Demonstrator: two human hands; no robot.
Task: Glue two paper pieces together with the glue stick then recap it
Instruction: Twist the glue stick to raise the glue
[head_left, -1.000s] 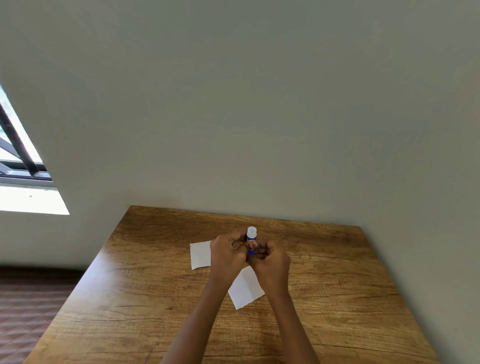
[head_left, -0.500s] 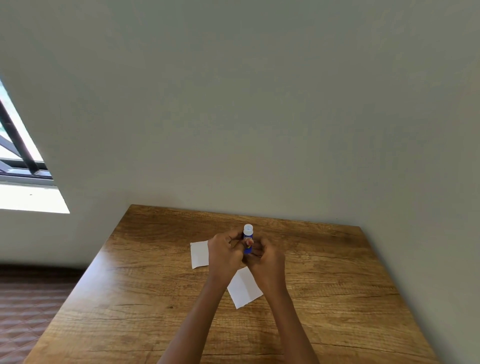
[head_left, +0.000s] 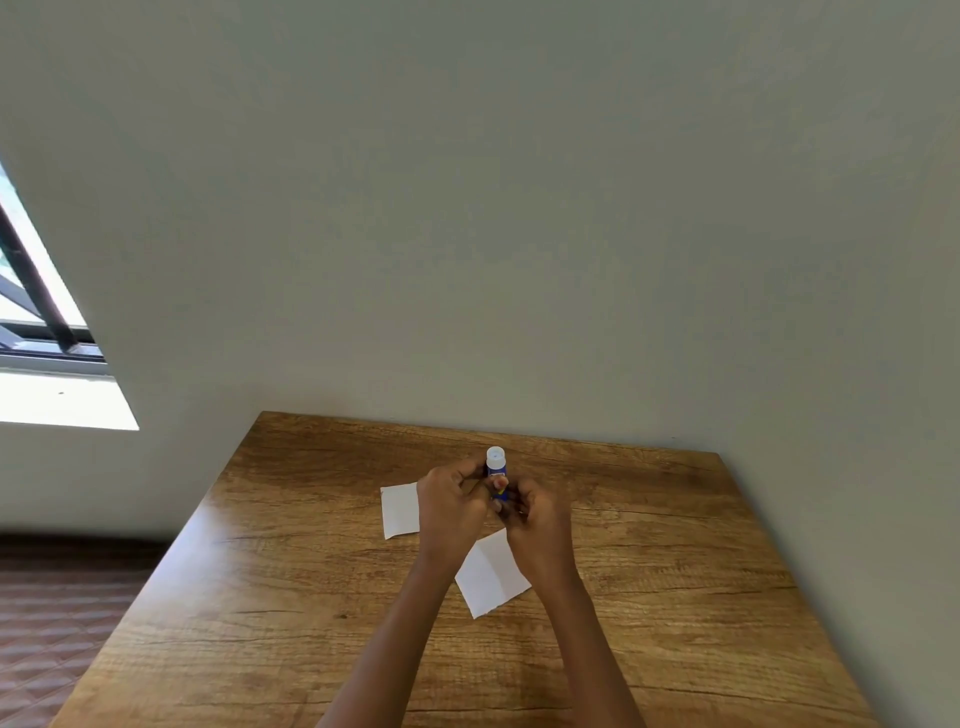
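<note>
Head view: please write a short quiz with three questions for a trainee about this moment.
1. True or false: the glue stick lies flat on the table.
2. How many paper pieces show on the table? A) one B) two C) four
3. Fill the gap: the end of the glue stick that points up is ____ in colour.

Key
1. False: the left hand and the right hand hold it upright above the table.
2. B
3. white
</note>
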